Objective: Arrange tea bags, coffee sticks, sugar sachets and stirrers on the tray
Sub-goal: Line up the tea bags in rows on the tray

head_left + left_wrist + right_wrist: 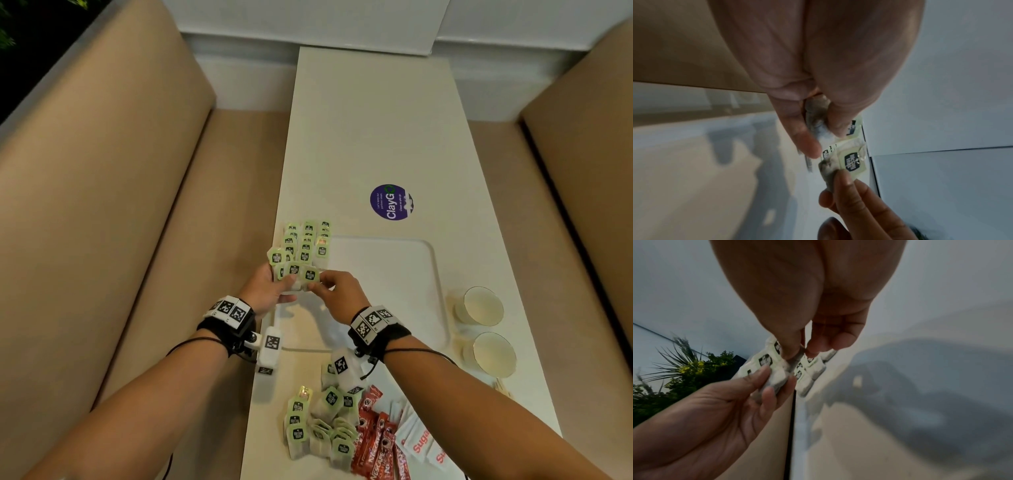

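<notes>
Pale-green tags on white paper pouches: the held tea bags [301, 274], fanned out in the left hand [265, 287]. Were gripped with the thumb on top and the left fingers [807, 142] curled beneath, pinching the bunch. Were pinched as well at the nearest bag's corner by the right hand [337, 294], thumb and forefinger pressed together on it, the other right fingers [840, 340] loosely curled. Showed dark filling through the thin paper in both wrist views. Bore a black badge with pale lettering on every tag, too blurred to read with certainty.

Just beyond the fingertips: the laid tea bags [308, 240], in overlapping rows at the far left corner of the white tray [394, 274], tags up, same green and black.

Behind both wrists, well back from the fingers: the loose tea bags [318, 428] in a heap, then red coffee sticks [376, 442] printed "NESCAFE" in white. Lay just beside them, white sugar sachets [418, 438] lettered "Sugar" in red.

Right of the right fingers, well apart and past the tray's rim: two white paper cups [483, 305]. Lay near the closer cup, pale wooden stirrers [501, 387].

Farther beyond the fingers, on the cream surface [359, 120]: a round purple sticker [391, 202], marked "ClayG" in white; smaller lines unreadable.
</notes>
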A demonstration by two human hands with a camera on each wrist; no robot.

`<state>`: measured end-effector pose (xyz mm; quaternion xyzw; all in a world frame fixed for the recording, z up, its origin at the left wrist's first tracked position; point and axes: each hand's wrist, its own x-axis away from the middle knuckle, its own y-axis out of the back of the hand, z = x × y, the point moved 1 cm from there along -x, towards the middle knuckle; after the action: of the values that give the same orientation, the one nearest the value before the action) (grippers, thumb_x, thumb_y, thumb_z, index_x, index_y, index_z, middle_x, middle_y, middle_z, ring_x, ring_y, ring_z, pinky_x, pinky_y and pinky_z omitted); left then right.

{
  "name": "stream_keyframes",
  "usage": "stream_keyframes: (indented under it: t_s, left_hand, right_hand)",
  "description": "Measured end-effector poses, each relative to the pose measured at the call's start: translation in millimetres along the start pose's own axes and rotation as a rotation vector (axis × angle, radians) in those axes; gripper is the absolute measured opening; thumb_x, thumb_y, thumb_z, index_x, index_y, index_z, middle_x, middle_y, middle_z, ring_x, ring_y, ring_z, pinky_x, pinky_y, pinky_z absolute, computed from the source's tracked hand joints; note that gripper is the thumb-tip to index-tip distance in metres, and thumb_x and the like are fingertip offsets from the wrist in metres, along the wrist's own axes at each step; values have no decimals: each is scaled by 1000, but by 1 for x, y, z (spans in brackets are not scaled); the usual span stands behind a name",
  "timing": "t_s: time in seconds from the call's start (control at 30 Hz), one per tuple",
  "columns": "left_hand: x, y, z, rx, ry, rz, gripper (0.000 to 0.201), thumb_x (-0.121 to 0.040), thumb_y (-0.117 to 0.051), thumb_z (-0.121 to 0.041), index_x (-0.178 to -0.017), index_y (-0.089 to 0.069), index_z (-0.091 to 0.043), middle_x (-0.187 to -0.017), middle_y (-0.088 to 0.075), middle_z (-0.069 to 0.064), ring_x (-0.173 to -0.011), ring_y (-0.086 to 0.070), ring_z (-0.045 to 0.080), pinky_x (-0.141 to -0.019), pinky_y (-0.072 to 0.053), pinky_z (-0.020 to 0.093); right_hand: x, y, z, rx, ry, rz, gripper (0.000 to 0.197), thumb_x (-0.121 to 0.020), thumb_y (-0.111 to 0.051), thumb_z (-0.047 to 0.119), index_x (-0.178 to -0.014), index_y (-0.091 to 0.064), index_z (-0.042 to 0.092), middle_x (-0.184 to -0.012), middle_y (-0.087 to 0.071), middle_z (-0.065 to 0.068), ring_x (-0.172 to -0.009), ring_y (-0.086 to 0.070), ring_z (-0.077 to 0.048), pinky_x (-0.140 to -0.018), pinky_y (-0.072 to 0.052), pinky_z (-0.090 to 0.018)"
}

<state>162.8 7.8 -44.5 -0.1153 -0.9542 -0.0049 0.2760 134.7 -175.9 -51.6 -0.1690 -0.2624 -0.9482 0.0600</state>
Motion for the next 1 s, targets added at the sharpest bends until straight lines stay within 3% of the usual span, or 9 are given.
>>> stream_keyframes:
  t_s: [0.1,0.2,0.33,0.4,0.5,0.6,0.73,0.9,1.0]
  left_hand:
    - [-7,3,6,-15,30,-52,17,-101,-54,-8,-113,-61,-17,-116,-70,7,-98,-71,24,-75,-61,33]
    - [-13,7,11,-44,52,-66,16,-102,-54,-8,-111,-62,-19,-117,-70,9,-101,-70,28,-75,-60,34]
    - [-22,13,14,-85,76,-80,20,-102,-53,-7,-119,-59,-15,-117,-71,9,-94,-70,24,-72,-60,34]
    - [-26,14,13,-107,67,-91,22,-102,-53,-6,-122,-58,-12,-116,-71,9,-91,-70,23,-69,-59,31]
    - [-32,16,10,-151,46,-125,20,-102,-52,-7,-121,-57,-8,-115,-69,11,-89,-70,23,-69,-60,33]
    - [-39,17,6,-170,33,-147,20,-102,-51,-6,-121,-56,-6,-113,-69,11,-86,-68,23,-72,-60,35]
    - [-48,16,1,-229,-20,-114,19,-100,-54,-9,-119,-58,-12,-110,-72,11,-85,-67,21,-73,-56,35]
    - [-54,13,-7,-293,-11,-86,18,-99,-57,-10,-117,-57,-11,-106,-72,10,-93,-73,28,-88,-59,48]
    - [-52,12,-13,-241,-3,-54,24,-100,-56,-9,-123,-56,-15,-113,-72,7,-94,-74,29,-85,-60,48]
  right_hand:
    - [-5,9,-7,24,-42,2,21,-98,-63,32,-93,-80,20,-91,-76,-5,-85,-66,-22,-80,-52,-35]
    - [-12,17,-14,41,-101,-50,21,-99,-62,28,-97,-82,20,-95,-76,0,-86,-66,-15,-76,-48,-26]
    - [-22,19,-18,76,-185,-79,22,-94,-67,27,-74,-72,19,-67,-61,3,-67,-54,-18,-53,-37,-22]
    - [-28,16,-20,89,-236,-93,30,-90,-69,25,-63,-58,18,-64,-56,2,-65,-53,-20,-52,-38,-24]
    - [-39,11,-23,125,-267,-89,31,-87,-70,24,-62,-56,17,-65,-58,2,-63,-55,-19,-53,-43,-26]
    - [-47,9,-21,143,-270,-88,22,-85,-72,25,-68,-62,15,-70,-63,1,-68,-60,-21,-61,-50,-31]
    - [-55,10,-16,145,-273,-109,22,-83,-75,27,-69,-58,22,-73,-63,4,-71,-61,-21,-60,-47,-28]
    - [-58,11,-12,113,-302,-152,19,-85,-69,29,-94,-58,18,-89,-65,1,-82,-63,-22,-71,-51,-34]
    - [-56,9,-12,91,-257,-184,29,-88,-67,29,-106,-48,18,-92,-61,0,-82,-61,-23,-69,-49,-34]
